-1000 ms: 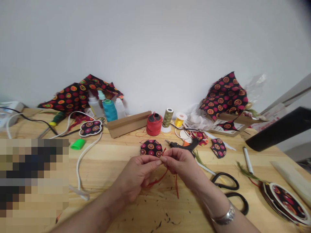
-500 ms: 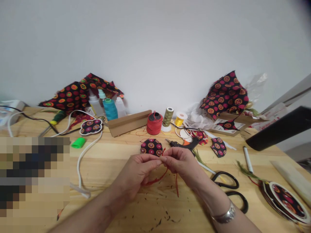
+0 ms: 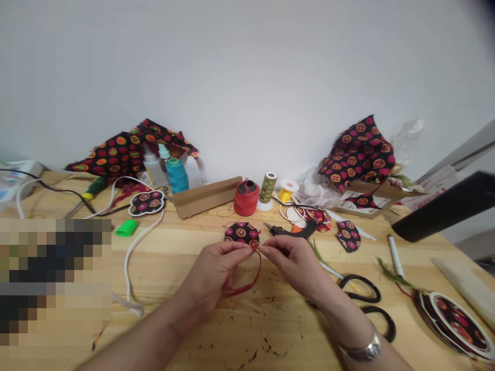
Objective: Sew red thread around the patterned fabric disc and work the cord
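A thin red cord (image 3: pixel 258 273) curves down in a loop under my fingers, with a small knot-like bunch at its top. My left hand (image 3: pixel 220 265) pinches the cord just beside that bunch. Thumb and forefinger of my right hand (image 3: pixel 290 257) are pinched together at the bunch's right side, on the cord as well, though fingers partly hide the strand. Right behind the fingertips lies a patterned fabric piece (image 3: pixel 240 233) with a scalloped edge. A glue gun (image 3: pixel 292 230) rests beyond my right hand. Black-handled scissors (image 3: pixel 365 288) lie beside my right forearm.
At the back stand a red cord spool (image 3: pixel 246 200), an olive thread cone (image 3: pixel 267 188), a yellow spool (image 3: pixel 286 189) and a cardboard strip (image 3: pixel 209 198). A white cable (image 3: pixel 133 247) and green cap (image 3: pixel 126 228) lie left. Stacked fabric-covered discs (image 3: pixel 456 322) sit right.
My right hand has shifted slightly right, opening a small gap between the hands. The red bunch now shows at my fingertips, and the loose end that hung below my right hand is out of sight.
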Tool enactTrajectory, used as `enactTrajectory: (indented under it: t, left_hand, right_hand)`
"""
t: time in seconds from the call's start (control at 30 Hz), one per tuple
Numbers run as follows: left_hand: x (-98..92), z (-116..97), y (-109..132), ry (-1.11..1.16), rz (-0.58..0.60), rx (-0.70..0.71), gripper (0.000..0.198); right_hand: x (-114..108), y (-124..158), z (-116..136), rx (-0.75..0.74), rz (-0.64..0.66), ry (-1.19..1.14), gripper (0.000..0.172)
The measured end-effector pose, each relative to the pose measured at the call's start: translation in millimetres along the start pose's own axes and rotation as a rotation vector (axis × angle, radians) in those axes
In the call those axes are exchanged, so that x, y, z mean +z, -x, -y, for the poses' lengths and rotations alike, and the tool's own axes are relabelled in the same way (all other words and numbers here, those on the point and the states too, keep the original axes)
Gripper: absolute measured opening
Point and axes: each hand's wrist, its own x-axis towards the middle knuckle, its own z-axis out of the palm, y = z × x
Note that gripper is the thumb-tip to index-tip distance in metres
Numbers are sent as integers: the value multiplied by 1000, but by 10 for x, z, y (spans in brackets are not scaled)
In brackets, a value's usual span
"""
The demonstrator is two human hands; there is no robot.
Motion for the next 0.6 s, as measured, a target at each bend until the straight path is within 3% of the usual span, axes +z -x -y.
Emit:
enactTrajectory:
  t: [0.33,0.6]
  left_hand:
    - [20,-47,-4,46,-68,46,15]
    - [31,-62,12,173,-20,-53,10]
  right_hand:
    - [138,138,111,-161,-58,116,17]
    - [235,227,117,-413,93,542,18]
